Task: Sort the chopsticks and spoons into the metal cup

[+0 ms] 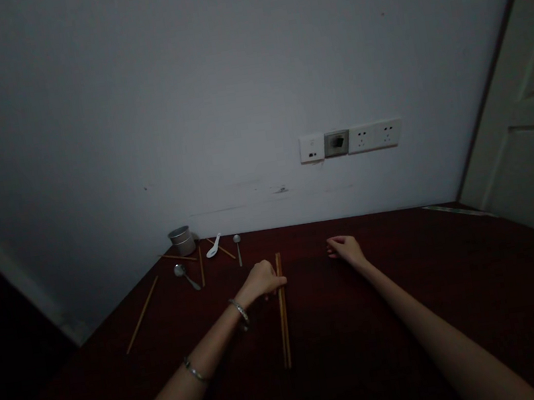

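The left hand [263,279] pinches slim, brown wooden chopsticks [284,321], lined up side by side, over the dark red surface [349,348]. At its three o'clock, the right hand [347,249] curls loosely; whether its fingertips meet, one cannot tell. At ten o'clock stand a round silver metal cup [183,242] and, nearer, a white spoon [214,246].

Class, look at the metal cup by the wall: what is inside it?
Part of the grey inner wall of the metal cup shows, and nothing sticks up above its rim. The near side covers the bottom, so whether anything lies there cannot be told.
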Tool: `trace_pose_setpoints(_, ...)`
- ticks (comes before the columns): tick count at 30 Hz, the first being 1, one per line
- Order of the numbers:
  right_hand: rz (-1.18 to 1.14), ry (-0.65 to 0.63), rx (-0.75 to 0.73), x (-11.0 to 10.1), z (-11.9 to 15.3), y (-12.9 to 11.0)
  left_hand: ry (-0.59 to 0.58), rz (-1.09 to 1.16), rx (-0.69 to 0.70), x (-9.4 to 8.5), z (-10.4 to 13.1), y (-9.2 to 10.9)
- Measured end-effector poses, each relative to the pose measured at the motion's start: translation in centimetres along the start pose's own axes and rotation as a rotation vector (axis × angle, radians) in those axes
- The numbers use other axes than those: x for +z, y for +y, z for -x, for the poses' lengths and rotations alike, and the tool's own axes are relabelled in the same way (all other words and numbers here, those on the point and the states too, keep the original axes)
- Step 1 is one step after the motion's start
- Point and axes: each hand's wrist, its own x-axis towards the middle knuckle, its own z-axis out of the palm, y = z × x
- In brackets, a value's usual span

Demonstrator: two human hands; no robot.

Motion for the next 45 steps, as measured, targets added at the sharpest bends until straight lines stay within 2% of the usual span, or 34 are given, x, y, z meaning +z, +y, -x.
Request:
trace_pose_setpoints(7,0.029,0.012,-0.086,0.0,0.2,0.7,-0.010,-0.081,0.004,2.2,-0.4,1.0)
trace_pose_setpoints(17,0.075,0.033,-0.126,0.1,0.2,0.8,-0.059,-0.164,0.042,3.1,-0.9,3.2)
trace_pose_setpoints(24,0.109,0.035,-0.133,0.1,0.2,0.6,-0.102,-0.162,0.063,4.0,-1.6,3.5)
trace_pose_setpoints(32,0.126,0.031,-0.132,0.1,0.3,0.5,-0.130,-0.150,0.056,4.2,-1.7,3.3)
trace_pose_setpoints(45,0.144,0.036,-0.134,0.0,0.7,0.3,-0.213,-0.265,0.104,3.9,-1.6,3.7)
